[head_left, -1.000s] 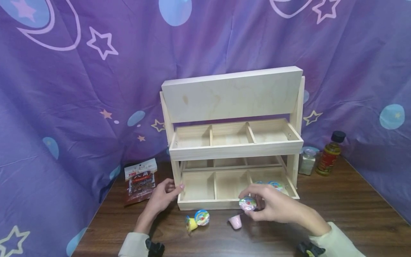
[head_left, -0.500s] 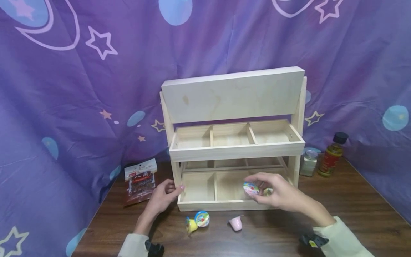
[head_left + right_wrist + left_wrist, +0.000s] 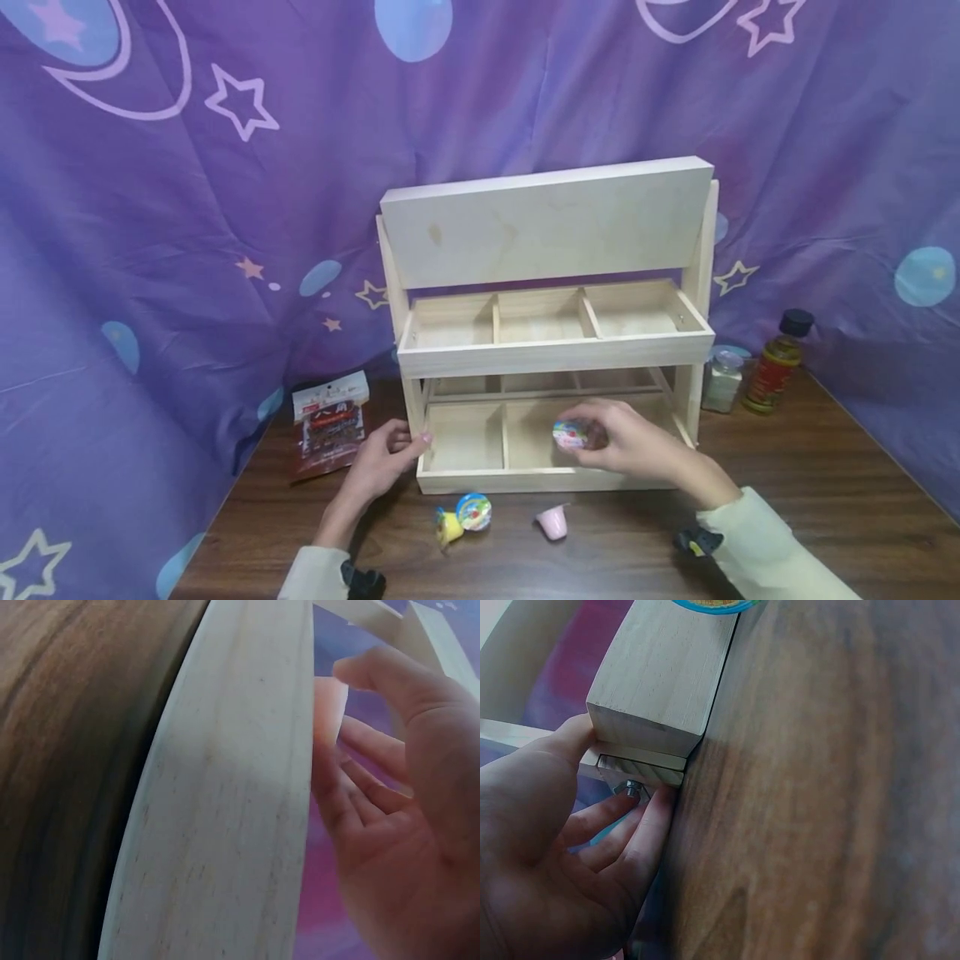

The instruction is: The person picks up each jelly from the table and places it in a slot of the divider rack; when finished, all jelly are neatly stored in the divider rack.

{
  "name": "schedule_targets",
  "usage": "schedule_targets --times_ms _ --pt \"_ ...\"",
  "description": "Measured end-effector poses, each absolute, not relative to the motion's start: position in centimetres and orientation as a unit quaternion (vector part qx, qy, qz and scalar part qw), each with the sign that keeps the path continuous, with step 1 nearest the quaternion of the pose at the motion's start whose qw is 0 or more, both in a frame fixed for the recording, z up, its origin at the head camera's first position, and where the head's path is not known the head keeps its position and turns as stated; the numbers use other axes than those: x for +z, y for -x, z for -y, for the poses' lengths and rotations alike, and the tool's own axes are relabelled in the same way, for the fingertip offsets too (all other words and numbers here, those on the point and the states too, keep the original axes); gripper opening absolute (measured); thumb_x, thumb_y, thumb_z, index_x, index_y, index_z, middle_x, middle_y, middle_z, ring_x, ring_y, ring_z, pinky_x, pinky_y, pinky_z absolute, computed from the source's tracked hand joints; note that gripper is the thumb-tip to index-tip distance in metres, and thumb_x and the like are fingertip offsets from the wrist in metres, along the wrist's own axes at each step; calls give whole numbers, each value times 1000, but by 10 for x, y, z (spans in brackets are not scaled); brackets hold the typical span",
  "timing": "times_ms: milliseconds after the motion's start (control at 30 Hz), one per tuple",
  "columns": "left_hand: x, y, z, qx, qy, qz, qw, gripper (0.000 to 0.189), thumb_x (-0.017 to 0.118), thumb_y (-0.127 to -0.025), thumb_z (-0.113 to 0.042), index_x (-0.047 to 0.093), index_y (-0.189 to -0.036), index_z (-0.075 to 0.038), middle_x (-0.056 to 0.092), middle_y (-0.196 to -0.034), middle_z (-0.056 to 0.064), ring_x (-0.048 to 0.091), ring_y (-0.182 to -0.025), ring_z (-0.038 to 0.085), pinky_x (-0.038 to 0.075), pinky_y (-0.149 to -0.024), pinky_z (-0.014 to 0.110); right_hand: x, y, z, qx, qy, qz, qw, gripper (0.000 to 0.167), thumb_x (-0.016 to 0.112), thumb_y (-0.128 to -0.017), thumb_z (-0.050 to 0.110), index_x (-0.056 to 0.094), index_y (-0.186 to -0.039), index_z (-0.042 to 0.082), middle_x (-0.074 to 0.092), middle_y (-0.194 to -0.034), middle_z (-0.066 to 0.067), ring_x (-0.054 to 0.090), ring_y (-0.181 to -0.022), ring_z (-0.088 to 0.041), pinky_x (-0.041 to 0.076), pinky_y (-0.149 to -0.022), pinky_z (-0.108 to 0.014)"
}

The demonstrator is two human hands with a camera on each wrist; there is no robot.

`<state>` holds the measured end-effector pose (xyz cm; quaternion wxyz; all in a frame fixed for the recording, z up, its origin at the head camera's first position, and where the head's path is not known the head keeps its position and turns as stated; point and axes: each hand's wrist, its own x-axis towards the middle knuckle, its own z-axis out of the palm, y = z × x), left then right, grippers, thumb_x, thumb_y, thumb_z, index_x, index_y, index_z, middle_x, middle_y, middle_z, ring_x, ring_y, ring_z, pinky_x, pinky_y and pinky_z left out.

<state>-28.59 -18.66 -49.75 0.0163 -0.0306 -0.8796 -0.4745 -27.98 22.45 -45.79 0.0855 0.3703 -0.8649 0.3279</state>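
My right hand (image 3: 626,442) holds a pink jelly cup (image 3: 570,434) between thumb and fingers, its printed foil lid facing me. It hovers over the middle compartment of the wooden rack's (image 3: 547,229) lower tray (image 3: 491,483). In the right wrist view the cup (image 3: 328,709) shows pale pink just behind the tray's front board (image 3: 217,780). My left hand (image 3: 380,460) grips the rack's lower left corner, thumb on the tray side and fingers by a bolt (image 3: 632,787). The lower right compartment is largely hidden behind my right hand.
Before the rack on the table (image 3: 630,558) lie a yellow jelly cup (image 3: 448,525), a blue-rimmed jelly cup (image 3: 474,512) and a pink one (image 3: 553,522). A spice bag (image 3: 330,429) lies left; a glass jar (image 3: 723,382) and an oil bottle (image 3: 777,367) stand right.
My right hand has lifted the pink jelly cup from before the tray's front board and moved left with it over the middle compartment. The left hand stays on the rack.
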Motion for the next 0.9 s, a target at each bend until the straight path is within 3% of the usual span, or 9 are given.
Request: schedule_targets --times_ms 233,367,400,467,533,600,767,900 --pt "-500 288 185 -476 31 879 16 51 79 -98 -45 70 -126 -3 78 -123 19 76 -116 33 64 -101 48 -461 286 -224 257 -365 889 101 42 91 -85 15 77 -123 6 81 -114 -4 76 -94 -17 67 -85 -36" --pt "-499 287 185 -473 29 880 17 52 79 -98 -46 70 -126 -3 78 -123 19 76 -116 34 64 -101 48 -462 287 -226 228 -365 896 106 39 91 -86 22 79 -121 8 83 -110 -3 73 -87 -11 61 -102 -56" --pt "-499 287 185 -472 29 881 17 52 79 -98 -46 70 -126 -3 78 -123 19 76 -116 34 64 -101 49 -462 287 -226 227 -364 898 99 39 91 -87 22 79 -121 8 83 -108 -2 71 -82 -9 62 -99 -57" --pt "-498 286 186 -471 28 882 17 53 79 -98 -47 70 -126 -3 78 -124 19 75 -116 34 64 -101 49 -463 288 -227 225 -359 902 83 39 91 -87 24 79 -121 8 82 -105 -2 66 -74 -3 64 -94 -52" --pt "-498 286 186 -466 27 884 17 54 78 -99 -49 70 -126 -3 78 -124 19 75 -116 33 64 -101 49 -463 289 -227 231 -352 905 63 39 91 -88 25 79 -121 7 82 -104 -3 58 -66 1 64 -78 -36" --pt "-498 287 186 -464 25 886 16 54 78 -99 -49 70 -127 -4 78 -124 19 75 -116 33 64 -101 49 -464 289 -228 239 -347 905 48 39 90 -88 24 79 -122 7 81 -103 -3 50 -60 4 54 -60 -23" --pt "-498 287 187 -465 22 885 16 55 78 -98 -50 70 -127 -4 78 -124 19 75 -116 34 64 -101 50 -463 290 -228 234 -351 905 56 39 90 -88 26 79 -121 7 81 -104 -3 48 -61 7 54 -65 -21" --pt "-497 286 187 -462 20 886 14 57 78 -98 -52 70 -128 -4 78 -125 19 75 -116 33 64 -101 51 -462 290 -227 238 -356 902 50 40 90 -89 25 79 -122 6 81 -102 -4 48 -60 6 52 -61 -19"
